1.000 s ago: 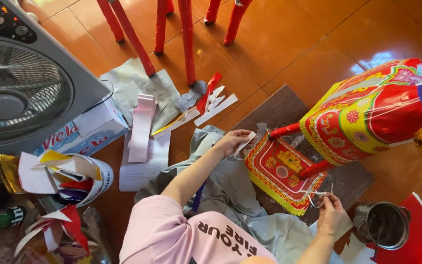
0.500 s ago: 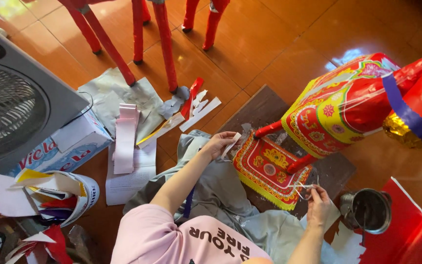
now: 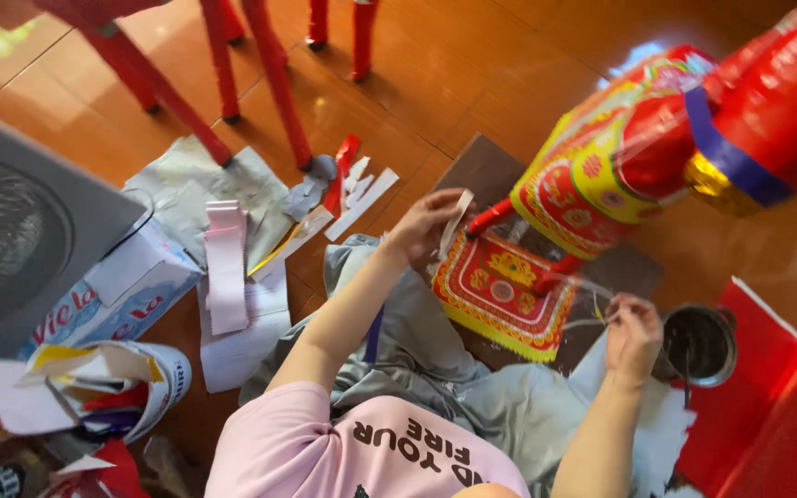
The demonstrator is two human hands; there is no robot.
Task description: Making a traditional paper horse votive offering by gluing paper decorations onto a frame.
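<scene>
Left hand [image 3: 424,224] pinches a white paper strip [image 3: 457,217] above the red-and-gold panel [image 3: 500,290]; right hand [image 3: 632,325], grip closed, holds thin strands. The strip could crease or land crooked, and the metal pot [image 3: 699,344] just beside that grip could tip.

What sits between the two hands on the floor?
In the head view, the red-and-yellow patterned paper panel lies between the left hand and right hand, on a dark board.

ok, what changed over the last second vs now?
Mostly the camera view shifted: everything slid left and down in frame, and the fan is now cut off at the left edge. The left hand stays on a white paper strip by the red-and-yellow paper panel. The right hand keeps pinching something thin near the tin can. Nothing visibly picked up or let go.
</scene>
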